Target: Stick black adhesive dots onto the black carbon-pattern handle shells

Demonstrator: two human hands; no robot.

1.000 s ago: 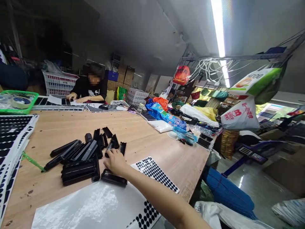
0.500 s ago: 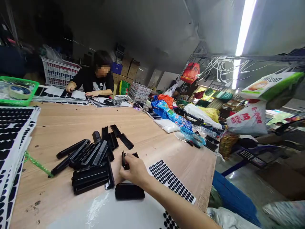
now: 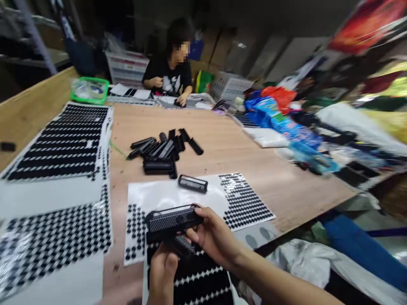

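My right hand (image 3: 213,235) grips the right end of a long black plastic casing (image 3: 171,219) with a ribbed, striped face, thumb on top. Just below, my left hand (image 3: 163,269) is closed around a smaller dark piece (image 3: 182,245), partly hidden by the fingers and the casing. Both hands are above sheets of black stickers (image 3: 197,281). Beyond them one more black casing (image 3: 193,183), pale inside, lies on a white sheet (image 3: 152,192) with black dots. Farther off is a pile of black casings (image 3: 159,164).
Large sticker sheets (image 3: 60,146) cover the table's left side, with a green basket (image 3: 90,101) behind. Across the wooden table (image 3: 222,127) sits a person (image 3: 168,74) with hands at work. Plastic bags (image 3: 276,114) and a blue tray (image 3: 313,159) crowd the right edge.
My right hand has come back from beside the pile toward me, carrying a black casing. My left hand has entered view. The camera has turned left and down; the person opposite has raised one hand.
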